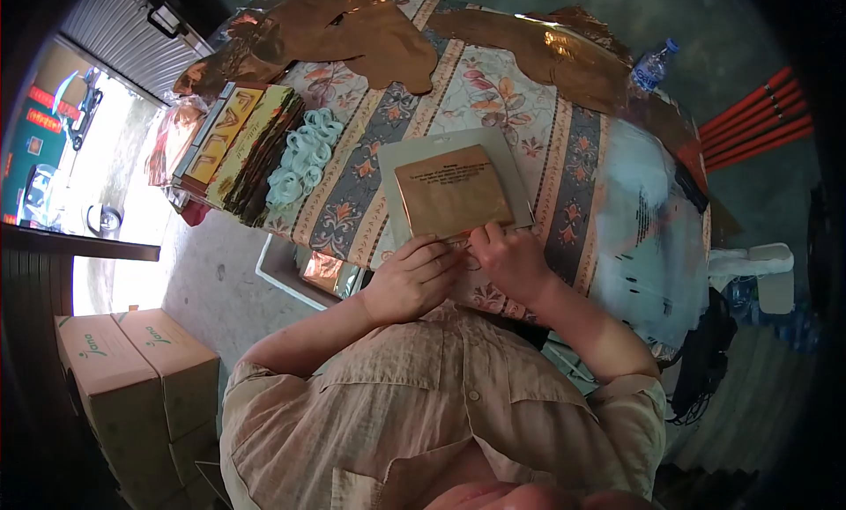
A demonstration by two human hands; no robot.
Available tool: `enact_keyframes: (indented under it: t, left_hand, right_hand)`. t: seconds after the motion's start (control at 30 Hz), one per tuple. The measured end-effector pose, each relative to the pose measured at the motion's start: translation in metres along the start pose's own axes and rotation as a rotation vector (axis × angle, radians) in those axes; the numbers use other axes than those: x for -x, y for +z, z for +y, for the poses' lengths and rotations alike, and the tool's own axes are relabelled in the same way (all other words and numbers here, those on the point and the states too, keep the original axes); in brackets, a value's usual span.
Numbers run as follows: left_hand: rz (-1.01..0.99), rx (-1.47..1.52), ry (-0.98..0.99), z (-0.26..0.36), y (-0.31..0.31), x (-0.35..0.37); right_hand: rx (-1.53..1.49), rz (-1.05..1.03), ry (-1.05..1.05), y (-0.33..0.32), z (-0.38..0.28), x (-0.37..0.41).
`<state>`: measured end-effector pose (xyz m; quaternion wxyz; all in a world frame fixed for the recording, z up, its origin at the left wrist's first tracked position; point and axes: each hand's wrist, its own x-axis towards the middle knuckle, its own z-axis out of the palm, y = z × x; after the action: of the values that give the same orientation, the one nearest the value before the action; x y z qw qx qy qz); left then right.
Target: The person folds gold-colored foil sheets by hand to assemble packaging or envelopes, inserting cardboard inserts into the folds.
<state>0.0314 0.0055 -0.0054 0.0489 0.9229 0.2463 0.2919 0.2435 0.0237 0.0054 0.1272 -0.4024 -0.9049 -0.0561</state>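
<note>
A flat plastic bag [447, 191] with a printed warning, holding a folded bronze-coloured foil sheet, lies on a pale grey card [510, 156] in front of me. At the bag's lower left edge is my left hand [414, 277], its fingers bent and pinched together. My right hand [511, 259] is closed at the lower right edge, thumb and fingers pressed together. Both pinch along the bag's near edge; the exact grip points are hidden under the fingers. A small orange-red strip shows between the hands.
A flowered tablecloth [352, 202] covers the table. On it lie stacked printed packs [242, 149], pale green ribbon coils [304, 158], bronze foil pieces [388, 39], clear plastic bags [639, 219] and a water bottle [654, 65]. A white bin [286, 285] and cardboard boxes [137, 351] stand at left.
</note>
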Motion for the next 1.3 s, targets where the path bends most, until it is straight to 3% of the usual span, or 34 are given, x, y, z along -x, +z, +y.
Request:
enact_keyframes:
  t: [0.13, 0.3, 0.4, 0.5, 0.6, 0.77, 0.97, 1.1, 1.3]
  left_hand:
    - [0.02, 0.023, -0.048, 0.007, -0.001, -0.006]
    - [0.008, 0.001, -0.087, 0.013, -0.008, -0.013]
    - [-0.025, 0.065, -0.109, 0.011, -0.017, -0.027]
    - [-0.077, 0.129, -0.145, -0.003, -0.008, -0.045]
    - [0.043, 0.068, -0.151, -0.013, 0.002, -0.059]
    - [-0.097, 0.095, -0.214, -0.022, 0.009, -0.053]
    - [-0.086, 0.112, -0.24, -0.022, 0.006, -0.059]
    - [-0.107, 0.086, -0.236, -0.019, 0.005, -0.069]
    - [-0.132, 0.187, -0.055, -0.035, 0.021, -0.076]
  right_hand:
    - [0.037, -0.011, -0.013, -0.001, 0.0, 0.011]
    - [-0.173, 0.093, 0.034, -0.021, 0.009, 0.037]
    - [-0.226, 0.02, 0.145, -0.035, 0.014, 0.044]
    - [-0.205, 0.001, 0.185, -0.027, 0.02, 0.048]
    - [-0.178, -0.013, 0.21, -0.027, 0.018, 0.044]
    - [-0.159, 0.028, 0.238, -0.023, 0.016, 0.039]
    - [-0.136, 0.059, 0.192, -0.012, 0.019, 0.038]
    - [-0.121, 0.014, 0.187, -0.015, 0.018, 0.039]
    - [-0.154, 0.016, 0.208, -0.018, 0.018, 0.042]
